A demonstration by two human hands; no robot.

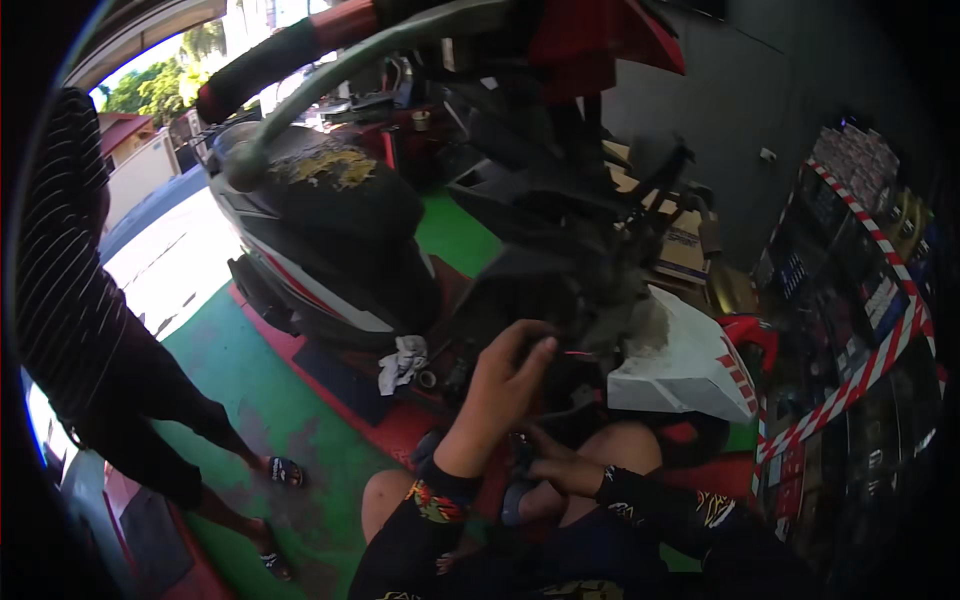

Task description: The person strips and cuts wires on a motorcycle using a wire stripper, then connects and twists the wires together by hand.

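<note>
A partly dismantled motor scooter (pixel 345 235) stands in front of me, with its seat worn through to yellow foam. My left hand (pixel 500 385) is raised beside the dark exposed front section (pixel 525 285), its fingers bent and the thumb near them. Anything held between them is too dark to make out. Lower down, between my knees, my right hand (pixel 565 468) has its fingers curled near dark parts in shadow; what they grip is hidden. Right of my hands is a white body panel (pixel 675 365) with red markings.
A crumpled white cloth (pixel 403 364) lies by a small ring-shaped part (pixel 427 380) on the red platform. At left stands a person (pixel 140 380) in dark clothes and sandals. A display case (pixel 850 330) edged with red-and-white tape stands right, near cardboard boxes (pixel 683 240).
</note>
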